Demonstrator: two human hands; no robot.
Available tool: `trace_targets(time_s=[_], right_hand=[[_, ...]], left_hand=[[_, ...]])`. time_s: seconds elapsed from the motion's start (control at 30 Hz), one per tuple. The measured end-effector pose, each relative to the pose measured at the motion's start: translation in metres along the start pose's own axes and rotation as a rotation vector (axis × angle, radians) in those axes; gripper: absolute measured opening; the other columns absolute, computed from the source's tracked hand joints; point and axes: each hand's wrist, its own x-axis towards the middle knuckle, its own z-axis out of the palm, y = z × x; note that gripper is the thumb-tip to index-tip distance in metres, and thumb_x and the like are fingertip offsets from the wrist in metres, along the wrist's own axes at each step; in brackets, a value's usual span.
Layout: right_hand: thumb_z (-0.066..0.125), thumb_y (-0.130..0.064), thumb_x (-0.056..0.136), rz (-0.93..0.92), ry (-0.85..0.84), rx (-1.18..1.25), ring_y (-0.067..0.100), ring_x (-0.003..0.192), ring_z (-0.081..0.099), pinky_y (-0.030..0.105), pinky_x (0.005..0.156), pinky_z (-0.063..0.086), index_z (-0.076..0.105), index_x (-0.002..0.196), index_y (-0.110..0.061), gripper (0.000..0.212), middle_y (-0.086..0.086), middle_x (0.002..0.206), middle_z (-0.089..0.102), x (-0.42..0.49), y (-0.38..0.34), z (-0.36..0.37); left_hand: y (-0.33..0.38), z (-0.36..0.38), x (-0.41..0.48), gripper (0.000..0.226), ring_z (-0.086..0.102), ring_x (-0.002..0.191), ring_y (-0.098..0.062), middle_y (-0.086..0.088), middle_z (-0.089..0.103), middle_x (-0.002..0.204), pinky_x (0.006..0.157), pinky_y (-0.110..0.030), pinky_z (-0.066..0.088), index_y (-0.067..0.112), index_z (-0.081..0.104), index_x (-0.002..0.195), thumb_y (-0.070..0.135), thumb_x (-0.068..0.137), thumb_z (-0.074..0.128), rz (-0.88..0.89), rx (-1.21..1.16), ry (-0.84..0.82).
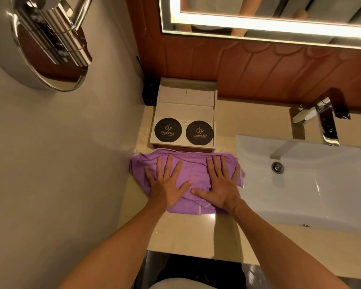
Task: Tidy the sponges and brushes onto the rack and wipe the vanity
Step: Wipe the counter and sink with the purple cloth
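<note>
Both hands lie flat and released, fingers straight and spread, palms pressing one crumpled purple microfibre cloth [188,170] onto the beige polished stone worktop [192,232]. The left hand [167,188] and right hand [221,188] sit side by side, thumbs nearly meeting over a bunched fold; neither grips the fabric.

Just beyond the fingertips, the cloth's far edge meets the front of one white stepped box [186,109]. Left of the left hand, the cloth reaches the plain wall. Right of the right hand, a narrow strip of bare worktop separates the cloth from the rim of one white rectangular basin [311,184]. Nearer than the wrists, open worktop runs to its front edge.

Two black round discs with gold printing [168,130] [199,132] rest on the box's lowest step. One chrome angular tap [327,122] stands beyond the basin.
</note>
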Motion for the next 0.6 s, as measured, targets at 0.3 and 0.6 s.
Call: trace_targets(time_s=[0.3, 0.6], right_hand=[[0.009, -0.105, 0.064, -0.012, -0.080, -0.077, 0.031, 0.153, -0.028, 0.071, 0.116, -0.013, -0.034, 0.153, -0.028, 0.125, 0.003, 0.165, -0.032, -0.010, -0.029, 0.010], [0.023, -0.102, 0.070, -0.089, -0.113, -0.116, 0.035, 0.151, -0.031, 0.071, 0.114, -0.016, -0.026, 0.158, -0.020, 0.130, 0.010, 0.163, -0.035, -0.023, -0.065, 0.030]], left_hand=[[-0.028, -0.006, -0.007, 0.098, -0.022, 0.153, -0.035, 0.007, -0.021, 0.168, 0.116, -0.070, -0.006, 0.049, -0.008, 0.157, 0.095, 0.072, 0.002, 0.020, -0.057, -0.021], [-0.051, -0.004, -0.042, 0.094, -0.033, 0.149, -0.030, 0.001, -0.040, 0.161, 0.119, -0.050, -0.018, 0.041, -0.025, 0.155, 0.083, 0.088, 0.026, -0.049, -0.029, -0.093]])
